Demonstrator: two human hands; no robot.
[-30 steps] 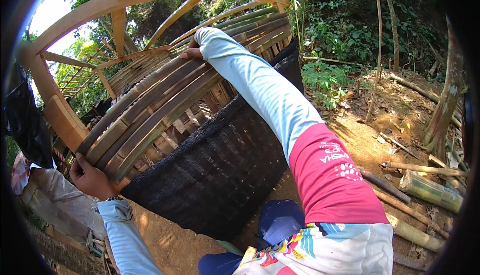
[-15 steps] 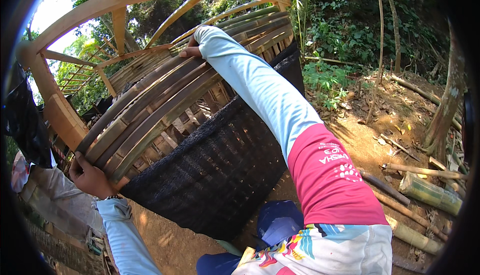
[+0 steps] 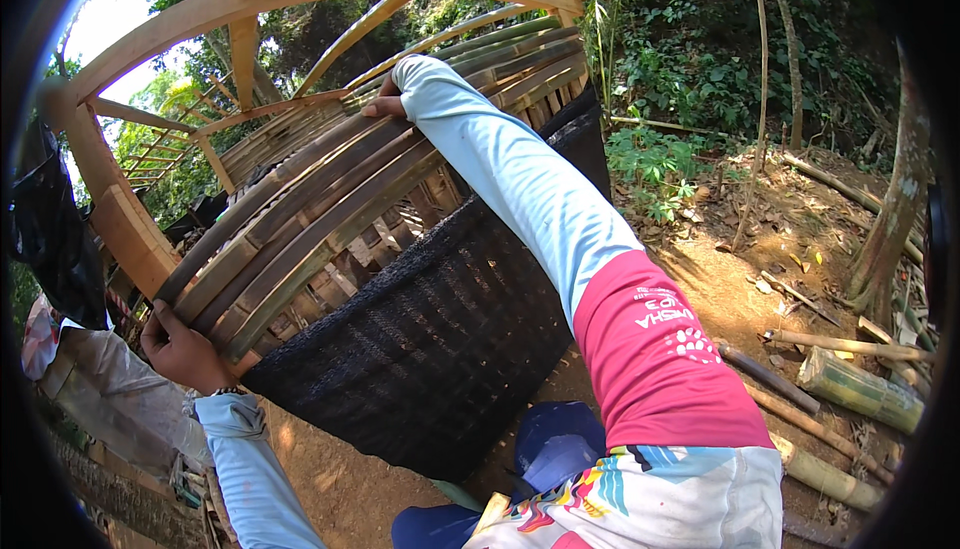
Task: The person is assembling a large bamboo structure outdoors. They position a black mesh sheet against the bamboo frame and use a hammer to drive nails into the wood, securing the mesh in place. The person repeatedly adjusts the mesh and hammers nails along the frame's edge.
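my left hand (image 3: pixel 188 353) pinches the top bamboo slat (image 3: pixel 258 199) at left of the frame, whether my right hand (image 3: pixel 386 105) at upper centre grips it i cannot tell, and uneven pressure could make it slip.

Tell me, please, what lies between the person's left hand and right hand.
In the head view, long bamboo slats span the stretch between the left hand and the right hand.
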